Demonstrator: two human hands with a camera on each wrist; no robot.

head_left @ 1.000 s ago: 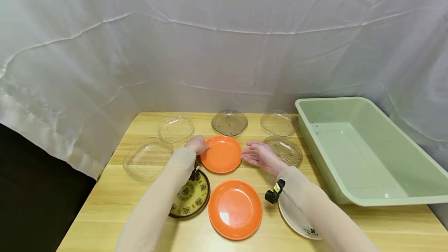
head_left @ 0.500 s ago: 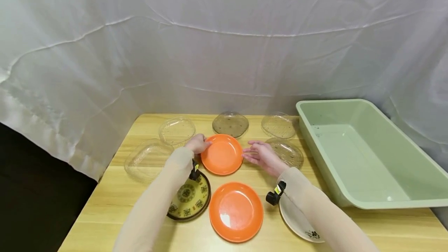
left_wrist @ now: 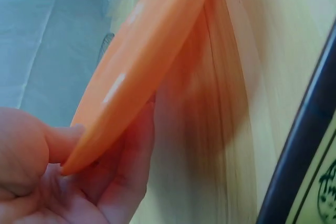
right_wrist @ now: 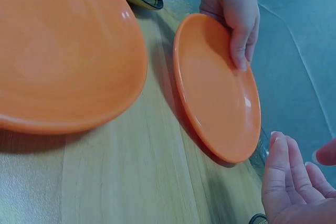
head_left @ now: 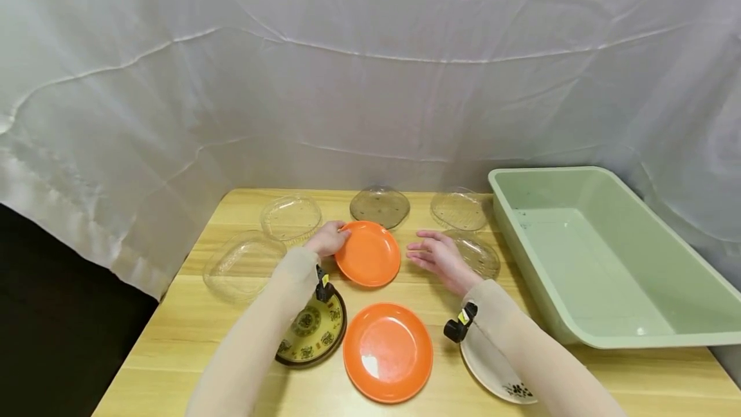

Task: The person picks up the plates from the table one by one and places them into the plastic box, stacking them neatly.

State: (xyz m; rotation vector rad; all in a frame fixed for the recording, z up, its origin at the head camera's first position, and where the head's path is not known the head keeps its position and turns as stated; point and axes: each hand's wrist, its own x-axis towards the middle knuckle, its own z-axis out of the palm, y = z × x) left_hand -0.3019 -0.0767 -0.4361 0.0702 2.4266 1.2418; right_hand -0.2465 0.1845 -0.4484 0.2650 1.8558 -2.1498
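Note:
My left hand (head_left: 327,239) pinches the left rim of a small orange plate (head_left: 368,255), thumb on top and fingers underneath. In the left wrist view that plate (left_wrist: 142,51) is tilted, its near side raised over the wood. To its right my right hand (head_left: 440,259) holds nothing, fingers extended and apart from the rim. A second, larger orange plate (head_left: 388,352) lies nearer the front edge. Below my left wrist is a yellow patterned plate (head_left: 312,333) with a dark rim, partly covered by the arm. A white plate (head_left: 492,365) with a dark flower motif lies partly under my right forearm.
A large green tub (head_left: 532,275) stands at the right of the wooden table (head_left: 191,340). Along the back and left lie clear dishes (head_left: 291,217), a smoky dish (head_left: 379,206) and another smoky dish (head_left: 477,255) beside my right hand. A grey cloth (head_left: 370,82) hangs behind.
The left hand's grip on the small orange plate stays, and the plate has tipped slightly. My right hand has drawn a little to the right, widening its gap from the rim.

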